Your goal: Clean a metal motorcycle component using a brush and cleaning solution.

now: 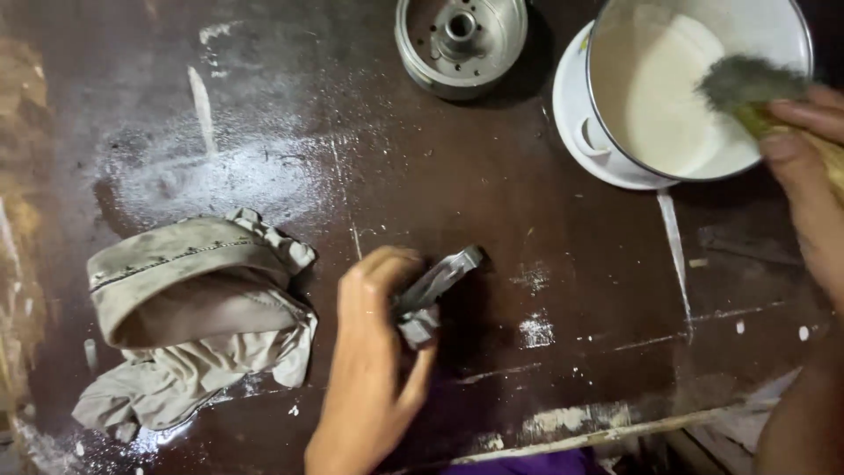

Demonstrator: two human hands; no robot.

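My left hand (374,352) grips a small grey metal part (432,288) and holds it against the dark brown tabletop (492,202) near the front middle. At the upper right, my right hand (813,167) holds a brush (749,86) whose dark bristles rest inside a white enamel bowl (615,53). The bowl holds a milky white liquid and sits on a white plate (571,123).
A crumpled beige cloth (189,308) lies at the left on the table. A round grey metal drum-shaped part (460,40) stands at the top middle. White powder (229,176) is scattered over the upper left of the table. The table's worn front edge (598,435) runs along the bottom right.
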